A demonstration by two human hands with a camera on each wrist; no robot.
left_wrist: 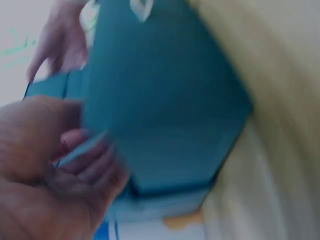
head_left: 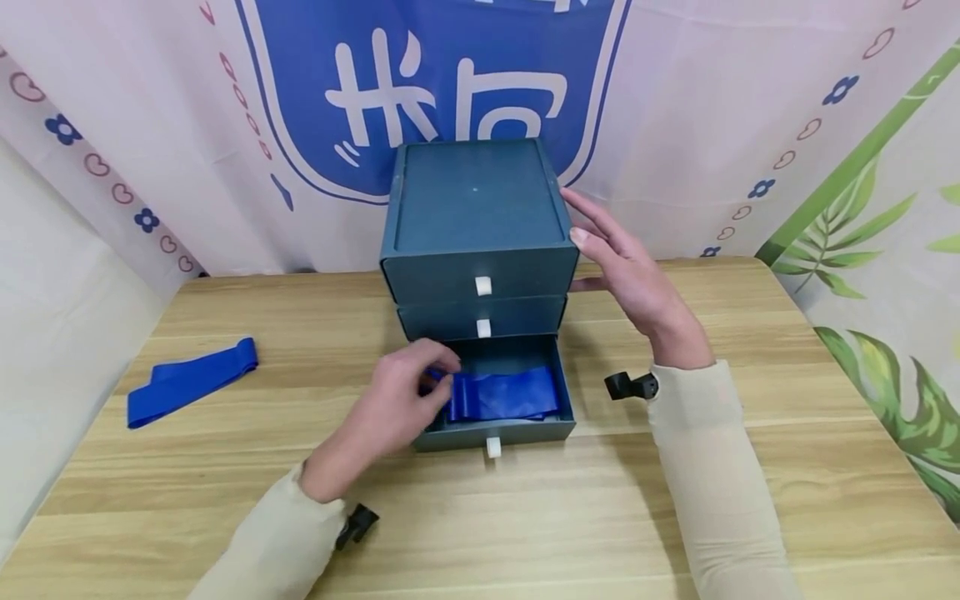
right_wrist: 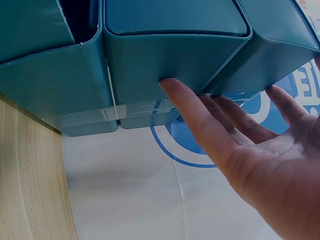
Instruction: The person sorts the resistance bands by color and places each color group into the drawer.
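Note:
A dark teal cabinet (head_left: 480, 200) of three stacked drawers stands on the table, its bottom drawer (head_left: 525, 432) pulled out. Inside that drawer lies a folded blue band (head_left: 506, 396), flat and strap-like. My left hand (head_left: 397, 392) reaches over the drawer's left side, beside the band's left end. Its fingers are loosely bent, with a gap between thumb and fingertips; the left wrist view is blurred and shows nothing held. On the cabinet's right side rests my right hand (head_left: 626, 267), thumb at the upper edge. Its fingers (right_wrist: 195, 115) stretch straight along the side wall.
Another folded blue band (head_left: 191, 379) lies on the left of the wooden table (head_left: 487, 525). Behind the cabinet hangs a white curtain (head_left: 675, 100) with a blue emblem. White pull tabs (head_left: 483, 286) stick out from the drawer fronts.

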